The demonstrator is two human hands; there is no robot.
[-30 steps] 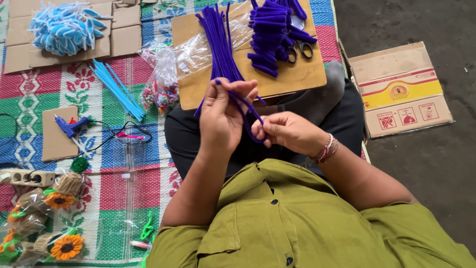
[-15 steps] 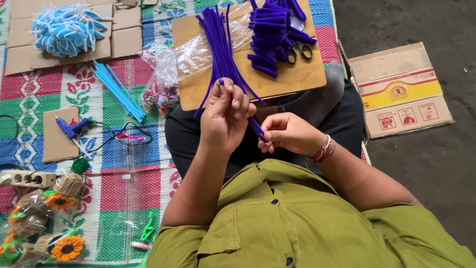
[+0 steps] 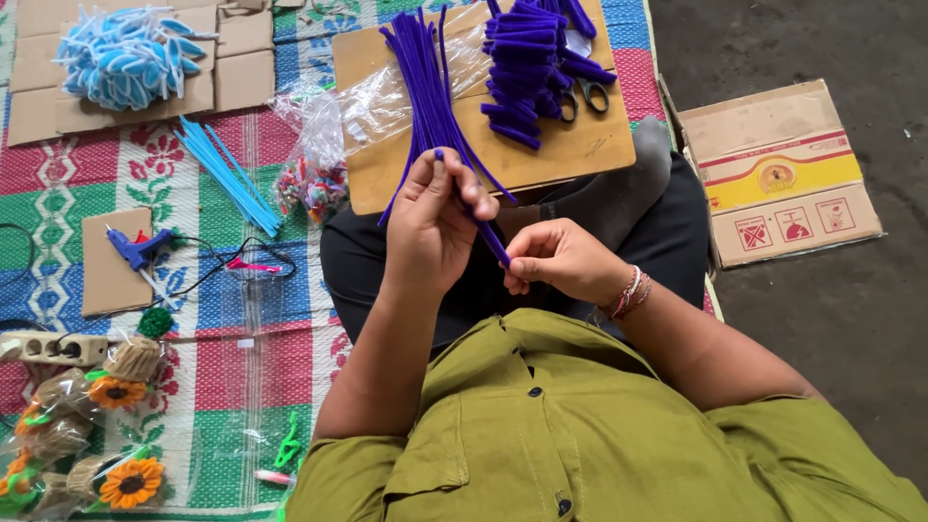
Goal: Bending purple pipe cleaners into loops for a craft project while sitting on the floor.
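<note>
- the left hand is closed around the upper part of a purple stem, fingers curled over it, the stem's tip showing just above the fingertips.
- the right hand pinches the lower end of the same stem between thumb and fingers; a bracelet sits on that wrist.
- the stem runs slanted between the two hands, above the person's lap and just below the near edge of the board.
- the board, a brown cardboard sheet, rests on the person's knees.
- on it a bundle of straight purple stems lies fanned, partly on a clear bag.
- beside the bundle, to the right, is a pile of folded purple pieces, with scissors just beside it.
- left of the board a clear bag of beads lies on the mat, a checked one in red, green and blue.
- light blue stems lie loose on the mat near the beads.
- further left a blue glue gun rests on a small card, its cable trailing over the mat.
- at top left a heap of blue petals sits on flat cardboard.
- at bottom left lie wrapped sunflowers and a power strip.
- on the floor to the right, well apart, a carton lies flat.
</note>
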